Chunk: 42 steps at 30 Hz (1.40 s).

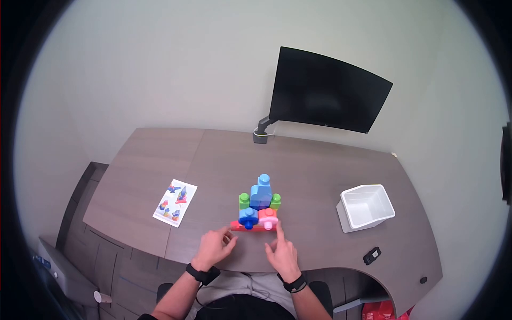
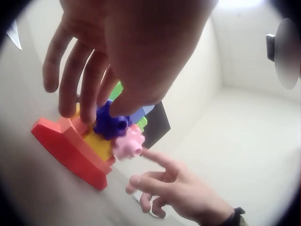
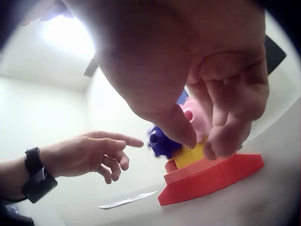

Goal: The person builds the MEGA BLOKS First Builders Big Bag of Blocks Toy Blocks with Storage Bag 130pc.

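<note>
On the desk before me stands a build of toy blocks, with a light blue block (image 1: pixel 261 196) in its tower and a green block (image 1: pixel 244 201) at its side. A dark blue gear (image 1: pixel 248 220) and a pink gear (image 1: pixel 268 222) sit side by side on its front. Below them are yellow blocks (image 2: pixel 98 147) and a curved red base (image 2: pixel 70 155). My left hand (image 1: pixel 214 246) hovers by the base's left end, fingers loosely bent around nothing. The right hand (image 1: pixel 284 258) points its index finger at the pink gear's edge, fingertip right at it, other fingers loosely curled.
A printed sheet with pictures of block builds (image 1: pixel 175 204) lies to the left. At the right stands a white bin (image 1: pixel 346 216), with a small black device (image 1: pixel 372 255) nearer me. A monitor (image 1: pixel 328 88) on an arm rises behind the desk (image 1: pixel 224 154).
</note>
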{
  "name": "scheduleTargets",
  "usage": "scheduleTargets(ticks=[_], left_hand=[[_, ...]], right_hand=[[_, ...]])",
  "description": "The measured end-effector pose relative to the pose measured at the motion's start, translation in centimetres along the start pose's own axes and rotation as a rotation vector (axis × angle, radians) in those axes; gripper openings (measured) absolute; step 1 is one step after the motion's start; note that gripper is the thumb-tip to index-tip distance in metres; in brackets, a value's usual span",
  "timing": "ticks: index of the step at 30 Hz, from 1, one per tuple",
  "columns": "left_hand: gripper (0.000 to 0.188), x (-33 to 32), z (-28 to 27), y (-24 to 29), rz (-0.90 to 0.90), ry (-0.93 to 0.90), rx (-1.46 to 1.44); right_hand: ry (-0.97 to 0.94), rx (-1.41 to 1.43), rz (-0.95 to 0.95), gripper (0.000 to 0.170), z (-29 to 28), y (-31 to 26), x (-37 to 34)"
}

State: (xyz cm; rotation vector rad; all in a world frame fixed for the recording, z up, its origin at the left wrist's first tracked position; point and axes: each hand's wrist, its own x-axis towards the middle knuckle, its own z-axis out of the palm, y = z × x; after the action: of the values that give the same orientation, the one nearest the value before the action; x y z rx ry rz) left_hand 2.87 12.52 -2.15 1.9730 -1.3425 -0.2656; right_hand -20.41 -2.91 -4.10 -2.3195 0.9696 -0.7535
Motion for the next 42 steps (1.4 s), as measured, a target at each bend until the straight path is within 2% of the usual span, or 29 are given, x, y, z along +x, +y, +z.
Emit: scheduleTargets(ticks=[1, 2, 4, 6, 8, 10, 11, 12, 14, 16, 18, 20, 22, 23, 26, 29, 32, 34, 40, 42], left_hand=[[0.047, 0.0, -1.2, 2.9, -0.028, 0.024, -0.075], [0.045, -0.1, -1.9, 4.5, -0.058, 0.046, -0.15], [0.048, 0.0, -1.3, 3.6, -0.045, -0.024, -0.048], [0.051, 0.1, -0.2, 1.7, -0.037, -0.096, 0.077], [0.055, 0.0, 0.0, 0.6, -0.038, -0.173, 0.226], [0.053, -0.3, 0.0, 2.3, -0.112, -0.015, 0.043], [0.053, -0.3, -0.4, 3.2, -0.151, 0.065, -0.047], [0.053, -0.1, -0.6, 3.1, -0.134, 0.016, -0.015], [0.055, 0.2, -0.9, 2.5, -0.098, -0.08, 0.046], [0.057, 0.2, -0.3, 0.8, -0.072, -0.119, 0.152], [0.054, 0.2, 0.4, 0.2, -0.092, -0.069, 0.12], [0.045, 0.3, -0.6, 2.6, -0.162, 0.068, -0.047], [0.033, 0.5, -1.3, 3.1, -0.115, 0.028, -0.095], [0.029, 0.6, -1.4, 3.1, -0.094, 0.007, -0.121], [0.029, 0.7, -1.4, 1.5, -0.078, -0.083, 0.075], [0.026, 1.0, -1.6, 1.8, -0.111, 0.024, -0.05], [0.02, 1.2, -1.7, 1.8, -0.128, 0.063, -0.292], [0.017, 1.3, -1.9, 2.1, -0.112, 0.053, -0.336], [0.012, 1.7, -3.1, 3.4, -0.011, 0.03, -0.424], [0.01, 1.6, -3.4, 3.4, 0.015, 0.029, -0.418]], right_hand=[[-0.093, -0.072, 0.004, 0.057, 0.3, 1.3, -0.1], [-0.093, -0.053, 0.023, 0.056, -0.1, 1.0, -0.2], [-0.094, -0.019, 0.06, 0.053, -1.2, -0.1, -0.2], [0.089, 0.085, 0.039, 0.037, -2.0, -2.1, 0.4], [0.13, 0.065, -0.002, 0.036, -2.0, -2.1, 0.8], [0.025, -0.077, -0.068, 0.048, -1.4, 0.0, 1.3], [-0.052, -0.095, -0.026, 0.056, -1.3, 0.9, 1.3], [-0.13, -0.113, 0.015, 0.064, -1.2, 1.8, 1.3], [-0.093, -0.055, 0.039, 0.065, -1.9, 0.1, 1.6], [0.132, 0.094, 0.015, 0.051, -3.2, -2.8, 1.6], [0.07, -0.003, -0.018, 0.034, -2.8, -2.1, 1.9], [-0.004, -0.087, -0.009, 0.025, -2.3, -1.1, 1.9], [-0.095, -0.163, 0.037, 0.023, -2.1, -0.2, 1.5], [-0.083, -0.15, 0.05, 0.024, -2.1, -0.2, 1.6], [-0.049, -0.115, 0.086, 0.026, -2.7, -0.7, 1.3], [-0.003, -0.037, 0.113, 0.026, -3.6, -1.1, 1.2], [0.015, 0.106, 0.155, 0.026, -4.5, -1.0, 0.6], [0.003, 0.237, 0.206, 0.026, -4.7, -0.8, 0.3], [0.152, 0.254, 0.176, 0.029, -7.4, -0.2, -0.4], [0.328, 0.062, 0.139, 0.032, -9.6, 2.4, -0.4]])
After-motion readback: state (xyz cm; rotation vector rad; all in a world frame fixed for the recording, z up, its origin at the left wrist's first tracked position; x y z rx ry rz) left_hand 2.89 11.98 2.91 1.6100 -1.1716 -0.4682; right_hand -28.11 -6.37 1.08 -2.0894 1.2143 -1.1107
